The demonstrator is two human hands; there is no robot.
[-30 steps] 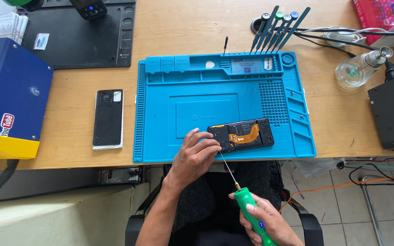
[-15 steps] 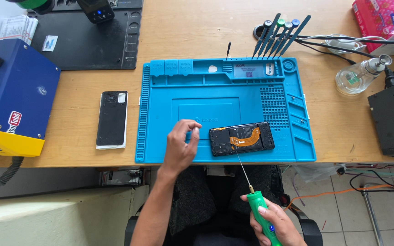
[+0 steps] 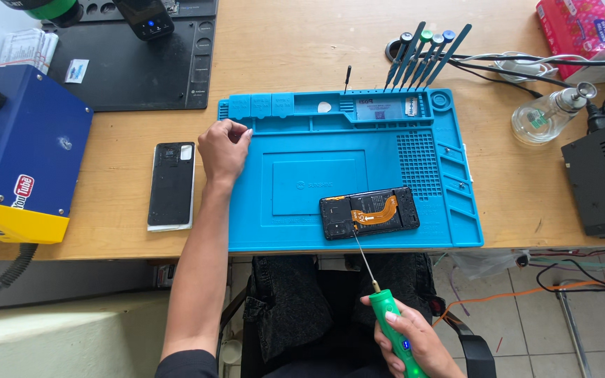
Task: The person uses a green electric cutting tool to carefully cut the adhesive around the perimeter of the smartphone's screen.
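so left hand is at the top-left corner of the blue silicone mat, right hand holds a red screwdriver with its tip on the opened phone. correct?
Not quite: the screwdriver is green, not red, as the head view shows. The rest holds: the left hand rests at the top-left corner of the blue silicone mat, and the right hand holds the screwdriver with its thin tip on the opened black phone.

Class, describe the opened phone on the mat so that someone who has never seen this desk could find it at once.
Start at the large blue silicone work mat on the wooden desk. Near its front edge lies an opened black smartphone, back cover off, with the thin shaft of the green-handled screwdriver in the right hand reaching it. Unlike the black back cover lying off the mat by the left hand, it shows an orange ribbon cable.
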